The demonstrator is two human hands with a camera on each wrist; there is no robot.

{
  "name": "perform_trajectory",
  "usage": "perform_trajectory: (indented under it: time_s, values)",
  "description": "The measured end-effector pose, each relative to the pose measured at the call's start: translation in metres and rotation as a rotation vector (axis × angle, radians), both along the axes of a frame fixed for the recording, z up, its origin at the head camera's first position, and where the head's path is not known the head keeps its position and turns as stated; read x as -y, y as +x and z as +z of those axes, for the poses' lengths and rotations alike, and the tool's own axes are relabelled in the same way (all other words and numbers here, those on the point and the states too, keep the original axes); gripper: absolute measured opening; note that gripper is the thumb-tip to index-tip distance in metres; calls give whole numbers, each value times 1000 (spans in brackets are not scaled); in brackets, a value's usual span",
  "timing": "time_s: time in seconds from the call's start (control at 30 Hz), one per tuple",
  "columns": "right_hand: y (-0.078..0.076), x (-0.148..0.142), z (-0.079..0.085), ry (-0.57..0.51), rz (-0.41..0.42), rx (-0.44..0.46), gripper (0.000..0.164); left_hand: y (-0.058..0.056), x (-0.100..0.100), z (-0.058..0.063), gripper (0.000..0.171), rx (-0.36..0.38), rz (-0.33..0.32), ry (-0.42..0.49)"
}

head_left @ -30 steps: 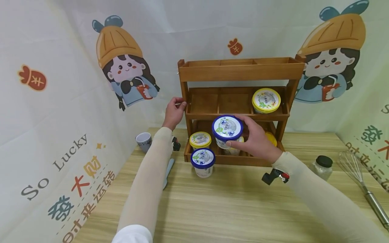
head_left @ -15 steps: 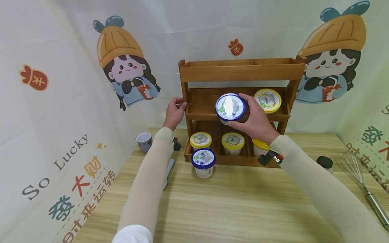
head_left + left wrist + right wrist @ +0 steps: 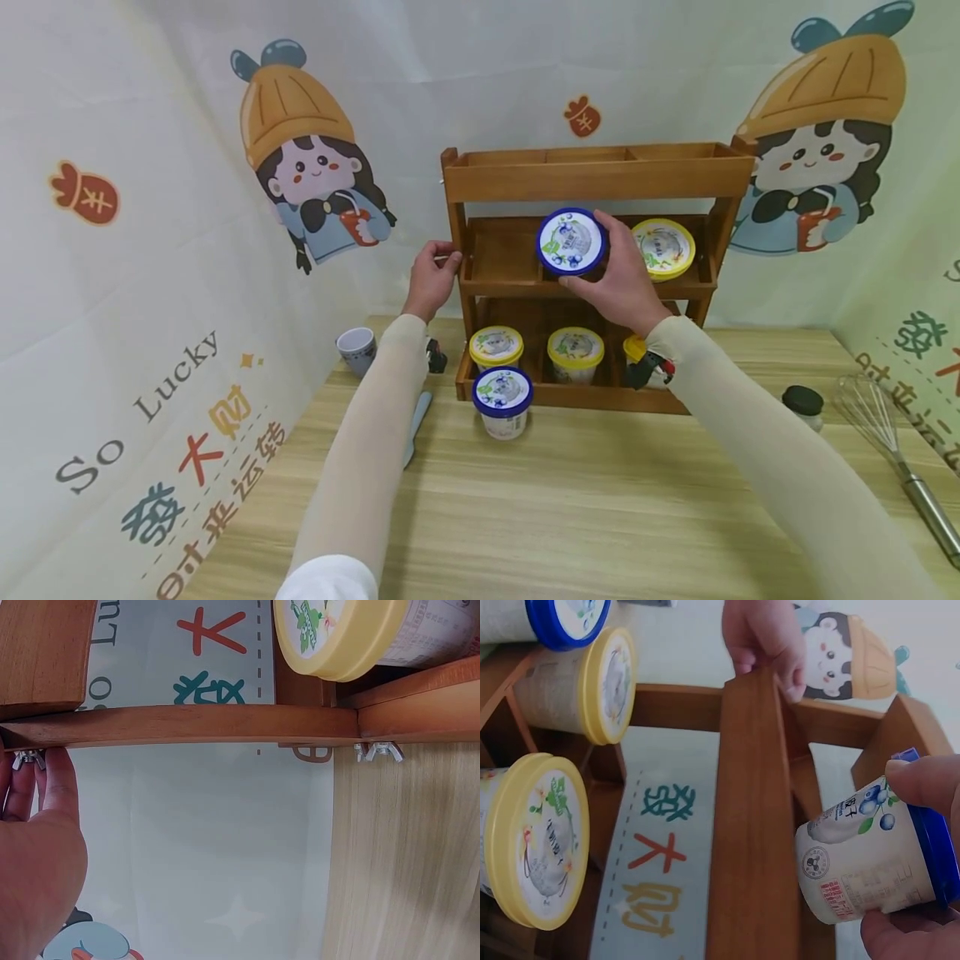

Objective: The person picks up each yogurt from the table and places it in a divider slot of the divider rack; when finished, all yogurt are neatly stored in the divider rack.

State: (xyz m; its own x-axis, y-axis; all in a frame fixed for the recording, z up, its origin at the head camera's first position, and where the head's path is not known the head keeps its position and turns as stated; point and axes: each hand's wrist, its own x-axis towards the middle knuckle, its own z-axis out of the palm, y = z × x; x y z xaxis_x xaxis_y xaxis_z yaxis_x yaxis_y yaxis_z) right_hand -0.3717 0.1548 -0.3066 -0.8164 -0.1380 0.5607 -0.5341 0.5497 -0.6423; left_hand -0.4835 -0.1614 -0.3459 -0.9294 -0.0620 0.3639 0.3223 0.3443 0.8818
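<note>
My right hand (image 3: pixel 628 279) grips a tub with a blue lid (image 3: pixel 572 242) and blueberry pictures on its side, thumb and fingers at its rim. It is tilted, lid toward me, at the middle compartment of the wooden rack's (image 3: pixel 600 179) middle tier. In the right wrist view, the tub's white base (image 3: pixel 825 877) points in over the tier's front board. My left hand (image 3: pixel 432 279) holds the rack's left side post, its fingers beside a wing nut (image 3: pixel 30 757) in the left wrist view. Right of the held tub sits a yellow-lidded tub (image 3: pixel 665 248).
Yellow-lidded tubs (image 3: pixel 575 348) stand along the bottom tier. Another blue-lidded tub (image 3: pixel 502 402) stands on the table before the rack. A cup (image 3: pixel 356 348) and pale blue utensil (image 3: pixel 417 427) lie left; a black-lidded jar (image 3: pixel 802 407) and whisk (image 3: pixel 888 442) are right.
My right hand has raised the blue-lidded tub from before the bottom tier to the middle tier, tipping its lid toward me. The left hand has stayed at the post.
</note>
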Motion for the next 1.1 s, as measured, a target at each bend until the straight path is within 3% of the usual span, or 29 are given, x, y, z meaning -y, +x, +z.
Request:
perform_trajectory:
  time_s: [0.5, 0.87, 1.1]
  values:
    - [-23, 6, -5, 86, -44, 72, 100, 2, 0, 1, 32, -24, -2, -1]
    - [-22, 2, -7, 143, -60, 157, 105, 4, 1, 0, 31, -32, -11, 6]
    - [-14, -4, -11, 86, -57, 165, 102, 1, 0, -2, 31, -21, -10, 2]
